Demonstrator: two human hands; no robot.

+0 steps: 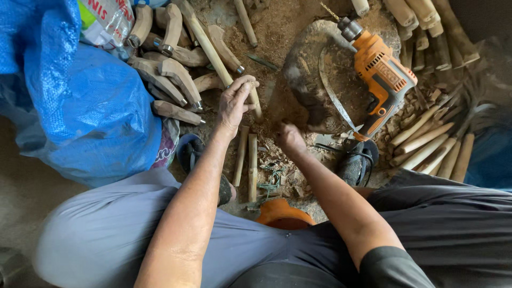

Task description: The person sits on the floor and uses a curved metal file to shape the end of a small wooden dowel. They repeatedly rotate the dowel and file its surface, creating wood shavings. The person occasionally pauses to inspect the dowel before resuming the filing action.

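My left hand point(235, 101) is closed around a pale wooden stick point(255, 99) that lies on the sawdust-covered ground. My right hand point(290, 140) is down by the ground just right of it, fingers curled in the wood chips; I cannot see anything held in it. Two more short sticks point(248, 160) lie side by side below my left hand. An orange power drill point(380, 74) rests on a worn wooden block point(309, 74) beyond my right hand, with a curved blade point(333, 96) beside it.
Carved wooden handles with metal ferrules point(170, 69) are piled at the upper left beside blue plastic sacks point(85, 106). Rounded sticks point(432, 146) are stacked at the right and top right. My sandalled feet point(357, 160) flank the work spot, and an orange bowl point(282, 213) sits between my knees.
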